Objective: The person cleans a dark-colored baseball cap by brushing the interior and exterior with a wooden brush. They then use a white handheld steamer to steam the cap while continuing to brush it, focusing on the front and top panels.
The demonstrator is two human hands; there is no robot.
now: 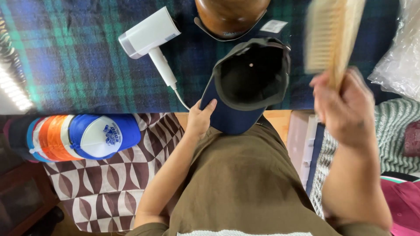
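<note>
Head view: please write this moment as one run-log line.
left hand: holds navy cap | right hand: holds wooden brush raised | white steamer: on plaid cloth

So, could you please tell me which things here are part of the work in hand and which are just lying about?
In hand:
left hand on dark navy cap
right hand gripping pale wooden bristle brush

Lying about:
white handheld steamer
stacked blue, white and orange caps
brown wooden rounded form
clear plastic bag

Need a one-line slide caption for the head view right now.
Left hand steadies a navy cap on a plaid cloth; right hand raises a wooden brush.
</note>
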